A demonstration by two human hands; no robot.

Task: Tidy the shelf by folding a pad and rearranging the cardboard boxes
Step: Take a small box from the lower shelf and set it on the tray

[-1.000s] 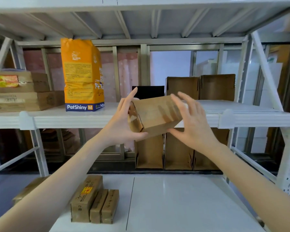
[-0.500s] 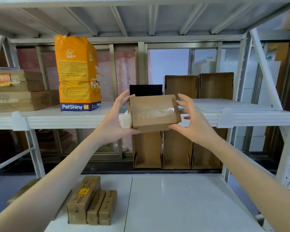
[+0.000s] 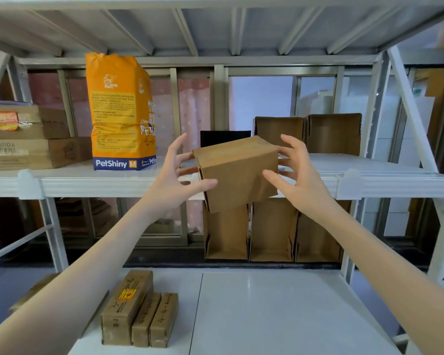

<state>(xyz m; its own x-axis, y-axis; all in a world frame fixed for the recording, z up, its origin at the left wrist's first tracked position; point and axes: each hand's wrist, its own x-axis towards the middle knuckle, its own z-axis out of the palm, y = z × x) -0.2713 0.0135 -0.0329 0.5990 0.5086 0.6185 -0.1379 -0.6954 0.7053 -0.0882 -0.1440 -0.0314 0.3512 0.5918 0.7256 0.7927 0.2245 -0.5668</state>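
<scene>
Holding the closed cardboard box (image 3: 237, 172) tilted at frame centre before the middle shelf (image 3: 87, 181), left hand (image 3: 176, 179) at 9 o'clock and right hand (image 3: 296, 178) at 3 o'clock clamp its sides, fingers spread. Open boxes (image 3: 306, 134) stand at 1 o'clock.

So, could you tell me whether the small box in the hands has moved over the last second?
Yes: the small box has turned and tilted, staying level with the white shelf edge.
</scene>
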